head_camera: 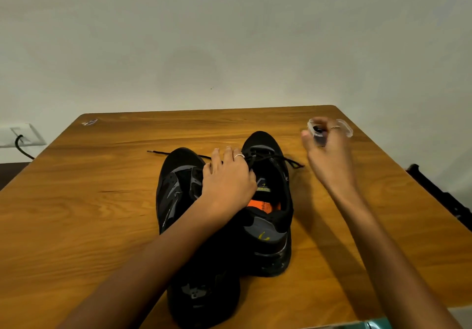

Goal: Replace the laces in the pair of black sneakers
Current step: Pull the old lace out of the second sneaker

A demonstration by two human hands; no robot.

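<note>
Nearest the camera, at the desk's (pixel 76 226) near edge: left sneaker (pixel 178 201), tipped onto its side, half hidden under the forearm, eyelets seemingly bare, though too dark to tell for sure. Just beside it, touching, right sneaker (pixel 268 213), upright, toe toward the far edge, orange insole label showing. Across both toes, black lace (pixel 176 153), loose, one tip trailing out toward the far left, the other end (pixel 293 162) curling off beside the right shoe; threaded only through the front eyelets of the right sneaker, or so it seems. Left hand (pixel 227 178) pressed over the tongue and lacing of the right sneaker, fingers partly curled over the lace; pinching or merely resting, impossible to tell. Right hand (pixel 327 147) raised near the far right corner, blurred, fingers closed round a small clear plastic packet (pixel 332 129) with something dark inside, probably the new laces. Judged early: old lace mostly loosened but not pulled out, new laces unthreaded, both shoes yet to be relaced.
</note>
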